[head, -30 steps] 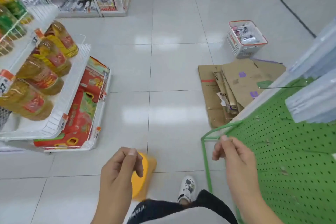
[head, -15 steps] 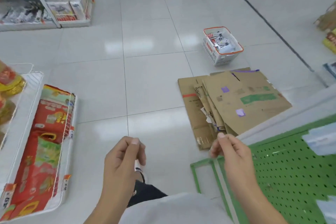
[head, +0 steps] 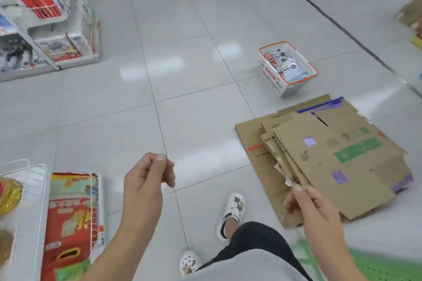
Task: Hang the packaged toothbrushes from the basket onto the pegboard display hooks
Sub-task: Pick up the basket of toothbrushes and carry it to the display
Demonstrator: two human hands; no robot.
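Observation:
A white basket with an orange rim (head: 270,74) stands on the tiled floor at the right, well ahead of me. Packaged toothbrushes (head: 283,63) lie piled inside it. Only a corner of the green pegboard (head: 376,267) shows, at the bottom right edge. My left hand (head: 146,180) hangs in front of me at the lower middle, fingers loosely curled and holding nothing. My right hand (head: 312,207) is at the lower right, over the edge of the cardboard, also loosely curled and empty. Both hands are far from the basket.
Flattened cardboard boxes (head: 331,155) lie on the floor between me and the basket. A white wire shelf with red packets (head: 68,212) is at the lower left. Stocked shelves (head: 57,41) stand at the back left. Open tiled floor (head: 182,75) runs ahead.
The view has turned away from the pegboard toward the floor and the basket, which now looks nearer. Both hands stay empty and loosely curled.

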